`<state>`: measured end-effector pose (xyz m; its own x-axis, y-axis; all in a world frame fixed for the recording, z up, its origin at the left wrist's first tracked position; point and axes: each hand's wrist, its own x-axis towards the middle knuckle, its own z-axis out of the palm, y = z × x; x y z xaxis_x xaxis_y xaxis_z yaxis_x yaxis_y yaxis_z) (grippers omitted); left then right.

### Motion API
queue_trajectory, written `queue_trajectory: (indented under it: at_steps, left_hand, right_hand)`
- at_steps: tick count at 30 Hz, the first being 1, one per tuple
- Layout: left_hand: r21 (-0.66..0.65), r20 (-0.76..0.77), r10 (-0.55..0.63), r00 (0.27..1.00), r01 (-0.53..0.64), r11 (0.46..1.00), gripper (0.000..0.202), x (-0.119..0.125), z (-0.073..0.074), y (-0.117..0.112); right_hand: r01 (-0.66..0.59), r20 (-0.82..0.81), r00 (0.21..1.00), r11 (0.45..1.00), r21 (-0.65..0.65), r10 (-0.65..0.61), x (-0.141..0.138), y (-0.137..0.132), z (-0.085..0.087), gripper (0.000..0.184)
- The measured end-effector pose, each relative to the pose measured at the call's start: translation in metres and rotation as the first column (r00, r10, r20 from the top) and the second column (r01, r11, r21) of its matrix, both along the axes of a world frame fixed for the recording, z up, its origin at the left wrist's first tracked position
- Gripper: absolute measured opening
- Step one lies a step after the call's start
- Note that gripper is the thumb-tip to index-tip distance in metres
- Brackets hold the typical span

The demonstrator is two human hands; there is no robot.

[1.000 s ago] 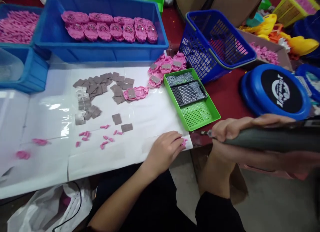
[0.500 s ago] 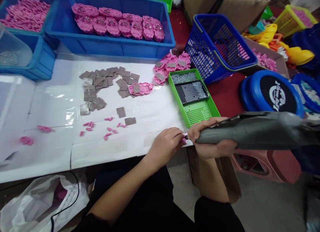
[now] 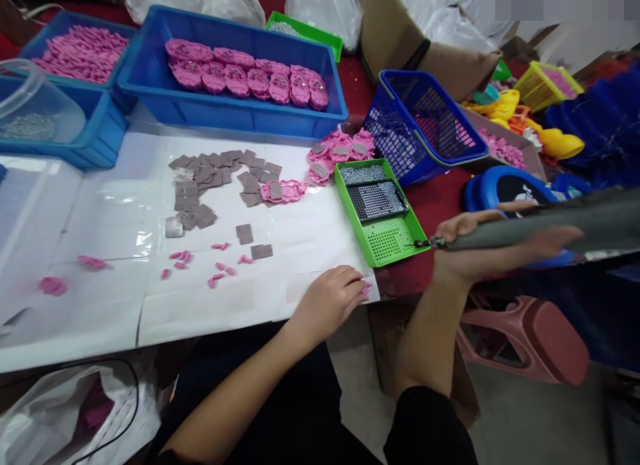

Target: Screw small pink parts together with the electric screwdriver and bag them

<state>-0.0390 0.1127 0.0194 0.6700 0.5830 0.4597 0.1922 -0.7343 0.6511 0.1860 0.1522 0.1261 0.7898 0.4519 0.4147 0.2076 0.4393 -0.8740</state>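
Note:
My right hand [image 3: 465, 251] grips a power screwdriver [image 3: 530, 225] with a grey-green body, partly blurred. Its dark bit points left over the near right corner of a green tray [image 3: 375, 253]. The tray holds small screws and a black perforated insert [image 3: 367, 201]. At the table's right front edge, my left hand [image 3: 330, 298] is closed on a small pink plastic part [image 3: 367, 289], mostly hidden by the fingers. Left of that hand lie loose grey metal plates [image 3: 261, 251] and small pink pieces [image 3: 219, 278]. A pink shell [image 3: 293, 191] carrying a plate lies farther back.
A blue bin [image 3: 225, 115] of pink assemblies stands at the back, beside a bin of pink parts [image 3: 83, 55]. Pink shells with plates [image 3: 340, 151] are heaped behind the green tray. A blue basket [image 3: 425, 128] and a pink stool [image 3: 550, 338] are on the right.
My right hand has drawn the screwdriver right and up, away from the pink part, to the green tray's corner. My left hand stays with the part at the table edge.

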Motion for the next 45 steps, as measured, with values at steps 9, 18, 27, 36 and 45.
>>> queue_trajectory:
  at_steps: [9,18,27,36,45]
  left_hand:
    - [0.038,0.024,0.012,1.000,-0.013,0.999,0.017,0.000,0.000,-0.001]
    - [-0.014,0.037,0.027,0.999,-0.026,1.000,0.017,-0.002,0.006,-0.001]
    - [-0.004,0.022,0.028,0.999,-0.028,1.000,0.017,-0.001,0.005,0.000]
    - [-0.016,0.002,0.021,1.000,-0.021,1.000,0.014,0.000,-0.001,0.000]
    - [-0.001,-0.016,0.010,1.000,-0.010,1.000,0.017,0.000,-0.001,0.000]
  right_hand:
    - [0.066,0.052,0.996,0.997,0.047,-0.068,0.022,0.047,-0.026,0.068]
    - [0.041,0.179,0.982,0.996,0.082,-0.055,0.043,0.051,-0.047,0.066]
    - [-0.031,0.109,0.994,0.996,0.089,0.021,0.046,0.052,-0.053,0.048]
    - [0.015,0.159,0.987,0.993,0.115,-0.034,0.042,0.052,-0.047,0.061]
    - [0.014,-0.071,0.997,0.998,0.069,-0.009,-0.014,-0.015,-0.011,0.090]
